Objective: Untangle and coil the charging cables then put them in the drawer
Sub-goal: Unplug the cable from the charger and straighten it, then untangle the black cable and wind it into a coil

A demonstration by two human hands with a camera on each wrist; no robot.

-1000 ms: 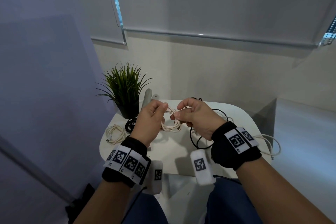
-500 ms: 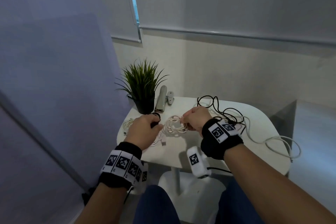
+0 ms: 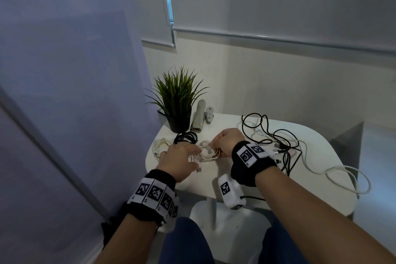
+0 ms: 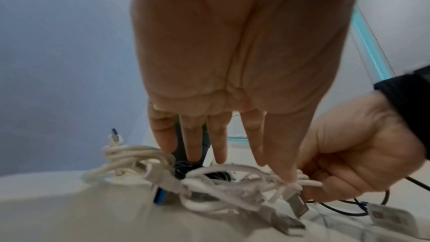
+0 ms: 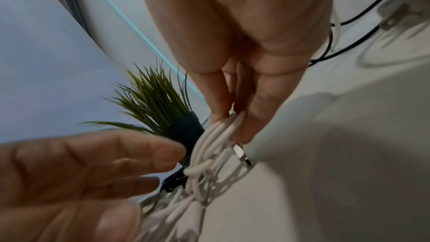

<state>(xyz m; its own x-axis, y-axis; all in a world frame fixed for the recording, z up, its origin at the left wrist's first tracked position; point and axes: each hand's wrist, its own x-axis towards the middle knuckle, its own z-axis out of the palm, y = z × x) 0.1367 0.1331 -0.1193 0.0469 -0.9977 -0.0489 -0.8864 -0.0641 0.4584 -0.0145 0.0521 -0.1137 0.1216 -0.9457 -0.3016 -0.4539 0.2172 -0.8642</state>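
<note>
In right hand (image 3: pixel 227 141): looped, seemingly smooth white cable (image 3: pixel 205 154)

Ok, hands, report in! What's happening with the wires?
Right hand pinches white coil. Left hand open, fingers straight beside it. Black tangle waits. No drawer visible.

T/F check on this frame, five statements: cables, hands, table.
1. The right hand pinches the white coil. True.
2. The left hand grips the black coil. False: its fingers are straight, over the white coil, holding nothing.
3. A loose black cable lies tangled on the table to the right. True.
4. The plant lies tipped over. False: it stands upright in its pot.
5. A white cable hangs over the table's right edge. True.
</note>
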